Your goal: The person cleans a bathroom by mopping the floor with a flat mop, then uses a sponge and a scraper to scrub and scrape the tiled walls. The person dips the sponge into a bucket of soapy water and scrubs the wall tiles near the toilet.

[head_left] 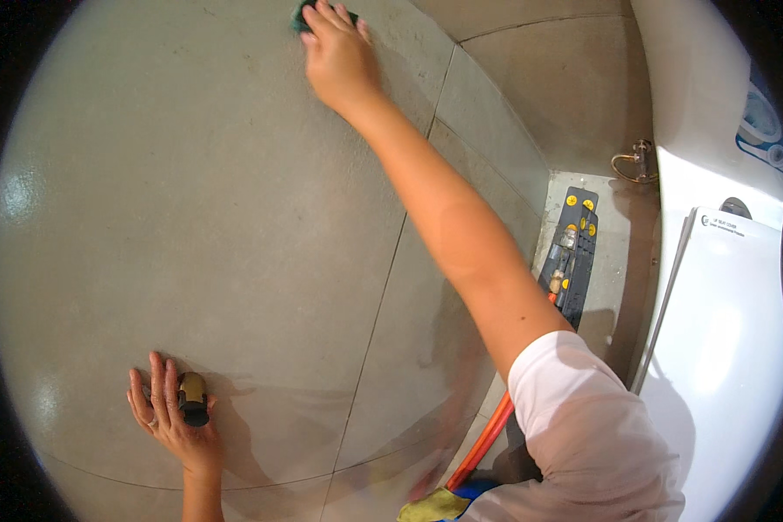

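My right hand (341, 59) reaches far up and presses a dark green scouring pad (303, 19) flat on a large grey tiled surface (235, 217). Its fingers lie over the pad, hiding most of it; the hand is slightly blurred. At the lower left, my left hand (176, 426) is against the same surface. Its fingers are long and a little apart, around a short cylindrical fitting (192, 400) with a bronze side and black end. The cylinder shows between index finger and thumb; a dark part behind the other fingers is mostly covered.
A white toilet with a closed lid (722, 296) stands at the right. Between it and the tiles lies a dark grey rack (574, 244) with yellow dots. An orange-red handle (487, 435) and a yellow-green cloth (435, 506) are near my body. A metal valve (642, 161) sits behind.
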Demonstrator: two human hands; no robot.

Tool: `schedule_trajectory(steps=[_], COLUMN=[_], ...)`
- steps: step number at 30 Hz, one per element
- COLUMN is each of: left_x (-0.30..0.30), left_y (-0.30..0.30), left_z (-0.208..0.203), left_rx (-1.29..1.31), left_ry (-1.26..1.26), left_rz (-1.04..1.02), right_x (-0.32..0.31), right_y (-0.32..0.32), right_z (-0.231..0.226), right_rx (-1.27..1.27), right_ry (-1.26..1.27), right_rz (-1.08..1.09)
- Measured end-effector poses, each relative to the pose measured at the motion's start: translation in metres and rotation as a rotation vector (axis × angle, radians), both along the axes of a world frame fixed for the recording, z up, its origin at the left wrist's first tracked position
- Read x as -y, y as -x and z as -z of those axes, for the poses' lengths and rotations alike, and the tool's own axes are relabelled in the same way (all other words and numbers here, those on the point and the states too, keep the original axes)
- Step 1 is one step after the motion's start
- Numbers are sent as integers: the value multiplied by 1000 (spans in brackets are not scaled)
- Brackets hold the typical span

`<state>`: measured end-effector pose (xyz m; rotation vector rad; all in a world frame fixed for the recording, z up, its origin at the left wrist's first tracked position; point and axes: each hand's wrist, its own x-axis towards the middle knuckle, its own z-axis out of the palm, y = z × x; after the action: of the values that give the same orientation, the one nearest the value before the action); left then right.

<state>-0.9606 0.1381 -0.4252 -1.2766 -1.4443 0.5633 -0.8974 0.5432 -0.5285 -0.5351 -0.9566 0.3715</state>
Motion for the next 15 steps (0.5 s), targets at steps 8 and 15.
schedule_trajectory(steps=[8,15], left_x=[-3,0], left_y=[-6,-2], left_z=[4,-1], left_rx=[-33,-32], left_ry=[0,12], left_rz=[-11,-12], right_x=[-8,-42], right_y=[-9,-4], right_z=[56,59], right_rx=[71,75], right_ry=[145,-42], right_rz=[-27,-47])
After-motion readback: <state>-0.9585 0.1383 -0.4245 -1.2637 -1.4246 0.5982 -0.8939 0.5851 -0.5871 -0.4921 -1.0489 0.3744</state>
